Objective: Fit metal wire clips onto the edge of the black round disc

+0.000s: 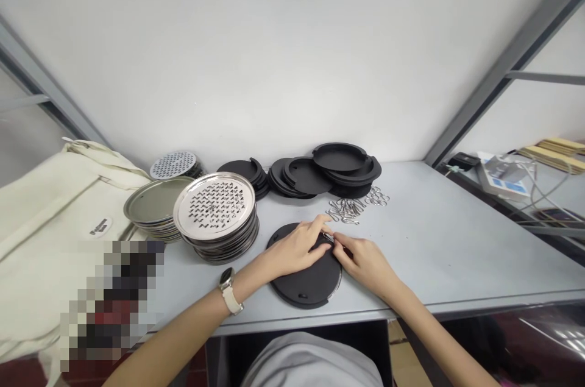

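Note:
A black round disc (301, 283) with small slots lies on the table at the front edge. My left hand (297, 247) rests across its upper part, thumb and fingers apart, the fingertips reaching the disc's right rim. At that rim my right hand (365, 262) pinches a small metal hook (328, 236), its fingertips close to those of my left hand. Part of the hook is hidden by the fingers. A thin shiny edge shows along the disc's lower right side. Behind my hands lies a pile of metal hooks (348, 210).
Stacked black round trays (340, 158) stand against the wall. To the left rise a stack of perforated metal grater plates (214, 207) and a stack of plain round metal plates (158, 201). A cream bag (50, 222) covers the table's left end. Cables and a box (503, 177) sit at far right.

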`<action>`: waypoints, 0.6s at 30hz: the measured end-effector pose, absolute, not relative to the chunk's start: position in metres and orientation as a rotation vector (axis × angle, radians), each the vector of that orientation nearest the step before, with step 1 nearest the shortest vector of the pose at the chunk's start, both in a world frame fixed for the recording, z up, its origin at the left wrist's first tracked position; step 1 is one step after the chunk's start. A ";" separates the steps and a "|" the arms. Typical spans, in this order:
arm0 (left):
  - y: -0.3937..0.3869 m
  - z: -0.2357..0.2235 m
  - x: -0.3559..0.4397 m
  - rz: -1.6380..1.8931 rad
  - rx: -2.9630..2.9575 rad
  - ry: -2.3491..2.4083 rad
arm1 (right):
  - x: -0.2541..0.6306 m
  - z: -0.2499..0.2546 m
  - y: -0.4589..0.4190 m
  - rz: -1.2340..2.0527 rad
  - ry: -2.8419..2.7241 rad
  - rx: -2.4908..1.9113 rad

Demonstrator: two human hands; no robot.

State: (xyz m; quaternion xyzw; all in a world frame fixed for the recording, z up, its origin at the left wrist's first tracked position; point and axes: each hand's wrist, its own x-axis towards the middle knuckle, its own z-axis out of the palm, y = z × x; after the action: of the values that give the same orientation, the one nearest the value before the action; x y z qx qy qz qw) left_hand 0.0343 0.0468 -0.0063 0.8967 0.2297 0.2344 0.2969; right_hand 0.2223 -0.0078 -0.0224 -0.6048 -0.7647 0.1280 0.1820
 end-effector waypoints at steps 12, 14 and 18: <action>0.045 -0.006 0.034 0.633 2.373 0.630 | 0.224 -0.025 -0.006 0.393 -2.150 -1.709; 0.045 -0.006 0.034 0.629 2.372 0.623 | 0.224 -0.024 -0.007 0.396 -2.148 -1.719; 0.045 -0.004 0.033 0.613 2.370 0.630 | 0.224 -0.024 -0.007 0.399 -2.139 -1.716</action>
State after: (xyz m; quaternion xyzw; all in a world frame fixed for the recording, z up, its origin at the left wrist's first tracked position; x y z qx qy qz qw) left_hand 0.0332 0.0449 -0.0041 0.8939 0.2374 0.2312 0.3020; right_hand 0.2237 -0.0073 -0.0238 -0.6085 -0.7588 0.1417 0.1842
